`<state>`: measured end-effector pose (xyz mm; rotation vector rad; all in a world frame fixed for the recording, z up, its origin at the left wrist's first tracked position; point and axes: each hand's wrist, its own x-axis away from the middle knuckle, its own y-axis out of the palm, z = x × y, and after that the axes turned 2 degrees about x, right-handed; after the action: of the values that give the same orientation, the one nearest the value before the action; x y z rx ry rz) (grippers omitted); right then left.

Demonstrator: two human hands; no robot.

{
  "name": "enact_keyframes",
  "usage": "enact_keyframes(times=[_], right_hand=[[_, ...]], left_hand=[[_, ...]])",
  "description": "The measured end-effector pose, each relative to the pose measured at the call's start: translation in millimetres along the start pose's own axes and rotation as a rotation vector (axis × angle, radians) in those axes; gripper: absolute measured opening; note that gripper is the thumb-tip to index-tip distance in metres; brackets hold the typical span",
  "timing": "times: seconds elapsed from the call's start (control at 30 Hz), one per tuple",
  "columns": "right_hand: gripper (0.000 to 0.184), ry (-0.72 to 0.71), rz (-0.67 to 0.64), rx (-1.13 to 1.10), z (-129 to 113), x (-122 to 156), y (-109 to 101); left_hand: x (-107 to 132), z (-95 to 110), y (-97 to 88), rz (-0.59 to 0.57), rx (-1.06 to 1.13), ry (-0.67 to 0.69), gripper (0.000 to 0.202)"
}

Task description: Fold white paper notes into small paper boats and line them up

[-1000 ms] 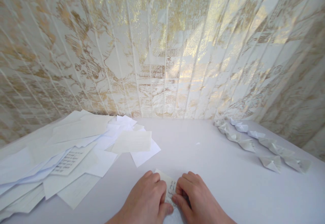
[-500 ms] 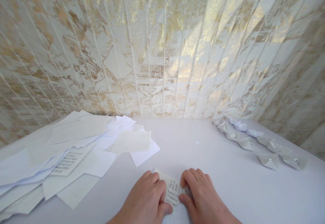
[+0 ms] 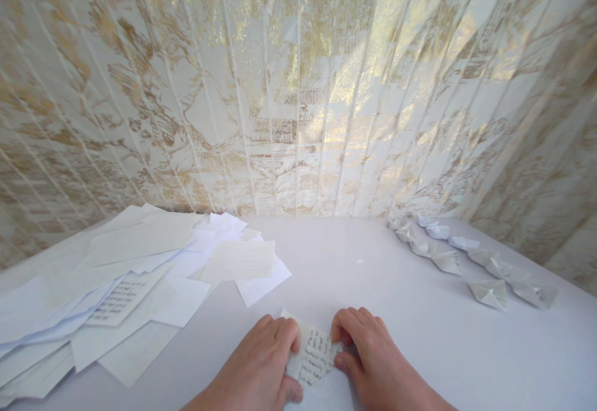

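Observation:
A small folded piece of paper (image 3: 314, 355) with handwriting lies on the white table (image 3: 420, 349) near the front edge. My left hand (image 3: 261, 364) presses on its left side, fingers curled and thumb tucked under the paper's lower edge. My right hand (image 3: 373, 361) holds its right side, fingertips bent onto the paper and thumb against its edge. Both hands grip the same piece, and parts of it are hidden beneath them.
A loose heap of white sheets (image 3: 116, 286), some with printed or written lines, covers the table's left side. Several folded paper boats (image 3: 466, 262) stand in a row at the right. A cream and gold curtain (image 3: 298, 87) hangs behind the table.
My hands have drawn slightly apart, so more of the handwritten face of the paper shows between them. The view has shifted a little to the right.

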<state>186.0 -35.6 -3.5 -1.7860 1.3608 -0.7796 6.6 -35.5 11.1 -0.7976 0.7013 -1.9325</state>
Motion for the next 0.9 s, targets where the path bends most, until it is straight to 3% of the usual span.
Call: enact_keyframes(times=[0.23,0.5,0.63,0.77,0.9], right_hand=[[0.018,-0.034,0.047,-0.055,-3.9,-2.6,4.4],[0.022,-0.033,0.132,-0.012,-11.3,-6.3,19.7],[0.027,-0.01,0.07,-0.084,-12.5,-5.5,19.4],[0.03,0.034,0.018,-0.33,-7.5,-6.2,22.7],[0.034,0.022,-0.032,-0.797,-2.6,-8.6,28.0]], left_hand=[[0.7,-3.4,1.0,0.061,0.067,0.006,0.044],[-6.7,-16.3,3.7,0.012,0.059,0.035,0.064],[-7.7,-22.8,9.3,0.085,0.123,0.052,0.069],[-8.2,-26.7,16.7,0.196,0.221,0.064,0.081],[-9.6,-23.6,19.5,0.258,0.448,0.092,0.075]])
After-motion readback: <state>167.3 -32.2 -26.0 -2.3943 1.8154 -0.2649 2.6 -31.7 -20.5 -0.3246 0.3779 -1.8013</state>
